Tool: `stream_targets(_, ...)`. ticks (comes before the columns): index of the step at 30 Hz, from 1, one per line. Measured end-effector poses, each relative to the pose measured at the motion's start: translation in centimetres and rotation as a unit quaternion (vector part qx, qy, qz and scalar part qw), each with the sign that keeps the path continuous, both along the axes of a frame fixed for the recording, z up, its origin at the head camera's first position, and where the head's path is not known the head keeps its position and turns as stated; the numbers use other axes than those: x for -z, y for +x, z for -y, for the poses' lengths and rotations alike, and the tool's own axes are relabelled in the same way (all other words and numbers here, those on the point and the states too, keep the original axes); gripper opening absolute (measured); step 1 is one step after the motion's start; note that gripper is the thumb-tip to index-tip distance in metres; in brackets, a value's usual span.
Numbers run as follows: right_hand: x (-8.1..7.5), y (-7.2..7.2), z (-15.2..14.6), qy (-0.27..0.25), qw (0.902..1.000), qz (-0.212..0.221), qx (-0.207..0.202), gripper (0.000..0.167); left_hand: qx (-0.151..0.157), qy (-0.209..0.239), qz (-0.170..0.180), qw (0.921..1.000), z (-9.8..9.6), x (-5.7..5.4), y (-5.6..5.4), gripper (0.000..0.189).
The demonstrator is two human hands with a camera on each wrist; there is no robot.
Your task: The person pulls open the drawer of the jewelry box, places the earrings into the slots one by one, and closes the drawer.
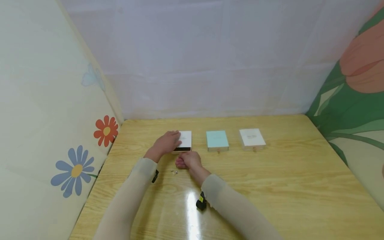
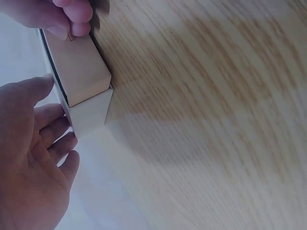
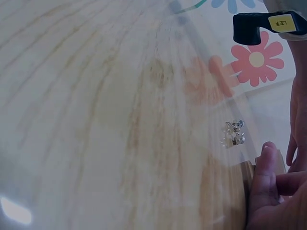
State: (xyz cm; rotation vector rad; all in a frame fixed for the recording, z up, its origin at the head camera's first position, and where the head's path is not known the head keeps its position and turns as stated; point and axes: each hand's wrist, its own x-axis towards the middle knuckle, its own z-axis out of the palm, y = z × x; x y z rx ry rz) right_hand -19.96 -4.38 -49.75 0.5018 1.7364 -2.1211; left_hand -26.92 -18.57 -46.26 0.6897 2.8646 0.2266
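A white drawer-style box (image 1: 186, 137) sits at the left of the row, its drawer (image 2: 79, 69) slid partly out so a dark strip of the inside shows. Along the box's left side my left hand (image 1: 168, 142) holds its sleeve (image 2: 91, 115), fingers against the side and top. At the drawer's front, my right hand (image 1: 191, 160) pinches the small pull tab (image 2: 70, 38) between thumb and fingers. Small shiny silver pieces, perhaps earrings (image 1: 174, 172), lie on the table just in front of the right hand; the right wrist view shows these pieces (image 3: 235, 132) close together.
Right of the white box stand a mint-green drawer box (image 1: 217, 139) and another white box (image 1: 252, 137), both with small front tabs. All rest on a glossy wooden table (image 1: 288, 186). A pale cloth wall (image 1: 210, 66) rises behind; flower-printed panels flank both sides.
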Motion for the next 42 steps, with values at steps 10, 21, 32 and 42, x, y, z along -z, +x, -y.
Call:
stream_targets(10,-0.1,0.9,-0.2,0.02,0.9997,-0.001,-0.015,0.017,-0.005,0.007,0.002,1.0,0.0,0.0,0.1,0.057)
stream_targets(21,0.1,1.8,-0.2,0.024,0.9995,-0.003,-0.022,0.017,-0.01,0.007,0.011,0.9999,0.1,0.1,0.1,0.057)
stream_targets(32,0.2,2.7,-0.3,0.023,0.9991,-0.02,-0.028,0.018,-0.006,0.004,0.003,1.0,0.1,0.2,0.2,0.056)
stream_targets(42,-0.2,3.4,-0.4,0.015,0.9992,-0.025,-0.027,0.018,0.0,-0.006,0.0,1.0,-0.2,-0.6,0.7,0.056)
